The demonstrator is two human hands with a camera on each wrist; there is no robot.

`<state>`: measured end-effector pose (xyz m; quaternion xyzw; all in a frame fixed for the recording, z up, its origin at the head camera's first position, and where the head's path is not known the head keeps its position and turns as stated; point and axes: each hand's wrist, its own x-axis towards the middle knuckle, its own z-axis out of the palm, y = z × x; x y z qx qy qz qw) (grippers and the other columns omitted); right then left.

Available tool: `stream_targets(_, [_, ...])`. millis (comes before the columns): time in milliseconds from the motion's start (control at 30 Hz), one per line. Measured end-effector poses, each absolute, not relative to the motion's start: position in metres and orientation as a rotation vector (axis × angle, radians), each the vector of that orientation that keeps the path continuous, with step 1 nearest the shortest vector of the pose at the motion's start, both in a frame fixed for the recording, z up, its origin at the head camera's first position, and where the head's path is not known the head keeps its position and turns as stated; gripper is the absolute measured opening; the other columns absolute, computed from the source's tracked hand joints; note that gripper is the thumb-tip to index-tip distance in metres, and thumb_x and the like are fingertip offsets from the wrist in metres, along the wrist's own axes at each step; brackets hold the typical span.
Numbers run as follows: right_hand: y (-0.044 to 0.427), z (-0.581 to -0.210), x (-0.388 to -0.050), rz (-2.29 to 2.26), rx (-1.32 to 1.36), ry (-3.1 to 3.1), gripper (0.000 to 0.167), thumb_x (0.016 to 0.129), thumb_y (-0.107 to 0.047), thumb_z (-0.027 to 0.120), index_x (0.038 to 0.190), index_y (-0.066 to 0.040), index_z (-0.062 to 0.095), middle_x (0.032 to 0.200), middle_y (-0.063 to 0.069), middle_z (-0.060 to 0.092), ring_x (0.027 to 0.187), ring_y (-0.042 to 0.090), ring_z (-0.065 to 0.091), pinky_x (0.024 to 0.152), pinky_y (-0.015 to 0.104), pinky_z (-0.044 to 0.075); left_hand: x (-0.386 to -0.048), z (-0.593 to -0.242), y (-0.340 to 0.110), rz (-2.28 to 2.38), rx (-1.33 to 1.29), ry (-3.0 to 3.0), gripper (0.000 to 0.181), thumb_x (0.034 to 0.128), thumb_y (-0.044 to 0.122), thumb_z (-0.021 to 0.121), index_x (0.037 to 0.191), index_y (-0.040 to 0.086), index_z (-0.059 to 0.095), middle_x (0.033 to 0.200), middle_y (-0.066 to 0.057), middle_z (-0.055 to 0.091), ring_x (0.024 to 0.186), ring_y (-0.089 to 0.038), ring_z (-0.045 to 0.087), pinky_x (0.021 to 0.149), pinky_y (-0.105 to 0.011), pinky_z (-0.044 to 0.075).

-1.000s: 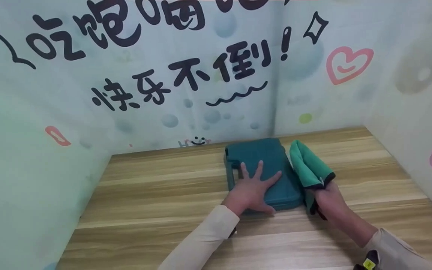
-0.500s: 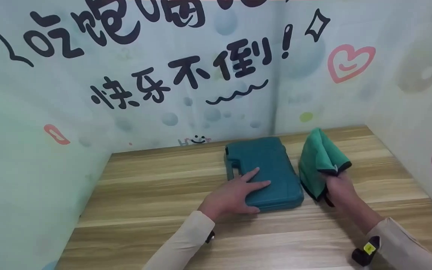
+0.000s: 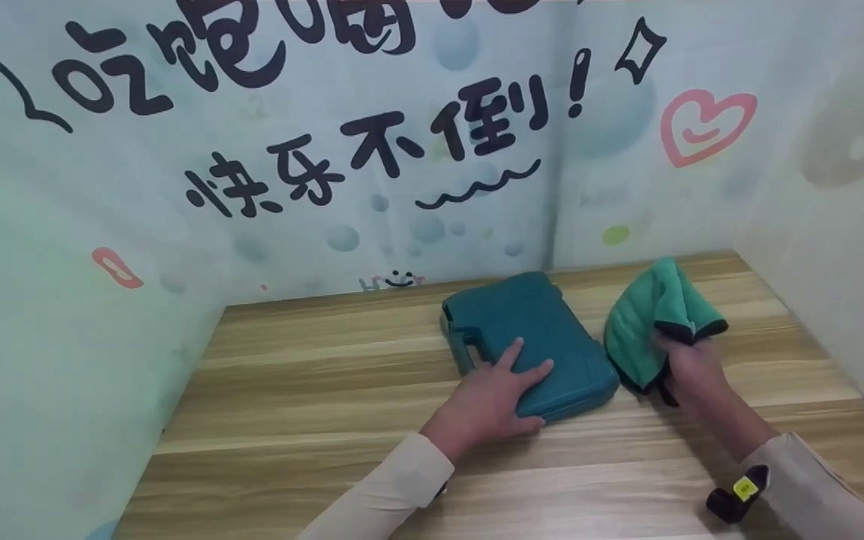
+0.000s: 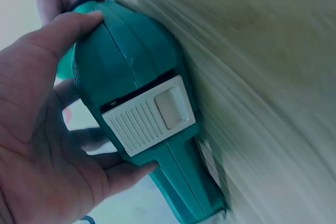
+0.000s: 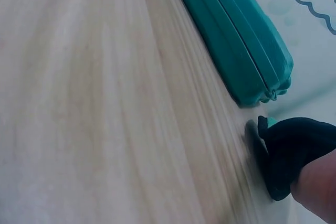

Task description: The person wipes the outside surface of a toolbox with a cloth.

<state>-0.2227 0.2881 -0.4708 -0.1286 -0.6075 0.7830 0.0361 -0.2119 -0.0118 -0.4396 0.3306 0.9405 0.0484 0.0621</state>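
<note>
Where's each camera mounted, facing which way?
Head: on the head, facing forward and down at a teal plastic case and black-edged green cloth; left hand, right hand, beige sleeves show.
Left wrist: on that wrist, facing the case's pale ribbed latch; left hand shows at left.
Right wrist: on that wrist, facing along the wooden tabletop; right hand at lower right.
Wrist views share the case.

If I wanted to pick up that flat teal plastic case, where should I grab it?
Probably by its built-in teal plastic handle, coming from the person's left: the flat teal plastic case lies on the wood-grain tabletop with the handle along that side, and its open loop should let fingers curl through. The bare left hand rests on the case close by.
</note>
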Motion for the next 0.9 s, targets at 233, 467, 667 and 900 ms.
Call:
stream_targets(233, [0.29, -0.466, -0.222, 2.403, -0.381, -1.857, 0.039, 0.1, -0.004, 0.061, 0.131, -0.013, 0.039, 0.136, 0.002, 0.035, 0.138, 0.021, 0.027, 0.117, 0.038, 0.02, -0.2, -0.439, 0.014, -0.001, 0.842, 2.932, 0.08, 0.0931, 0.062, 0.063, 0.161, 0.033, 0.032, 0.163, -0.018, 0.025, 0.114, -0.036, 0.063, 0.09, -0.039, 0.053])
stream_targets(467, [0.288, -0.467, -0.225, 2.329, -0.384, -1.857, 0.034, 0.101, -0.004, 0.06, 0.126, -0.017, 0.042, 0.13, -0.003, 0.039, 0.133, 0.02, 0.033, 0.115, 0.037, 0.025, -0.195, -0.441, 0.047, -0.181, 0.642, 3.049, 0.085, 0.0903, 0.069, 0.061, 0.16, 0.028, 0.036, 0.156, -0.021, 0.037, 0.073, -0.019, 0.069, 0.064, -0.029, 0.055])
stream_targets(667, [0.28, -0.468, -0.226, 2.29, -0.373, -1.883, 0.029, 0.101, -0.002, 0.057, 0.123, -0.014, 0.043, 0.127, -0.002, 0.038, 0.126, 0.017, 0.035, 0.112, 0.035, 0.029, -0.198, -0.437, 0.069, -0.224, 0.478, 3.053, 0.089, 0.091, 0.074, 0.053, 0.161, 0.023, 0.033, 0.152, -0.022, 0.038, 0.051, -0.012, 0.057, 0.051, -0.024, 0.05])
stream_targets(900, [0.271, -0.47, -0.227, 2.302, -0.371, -1.878, 0.032, 0.099, 0.002, 0.057, 0.125, -0.013, 0.044, 0.128, -0.001, 0.038, 0.125, 0.016, 0.036, 0.112, 0.035, 0.029, -0.2, -0.436, 0.077, -0.261, 0.362, 3.076, 0.093, 0.089, 0.079, 0.051, 0.16, 0.021, 0.034, 0.149, -0.022, 0.04, 0.046, -0.013, 0.056, 0.05, -0.025, 0.051])
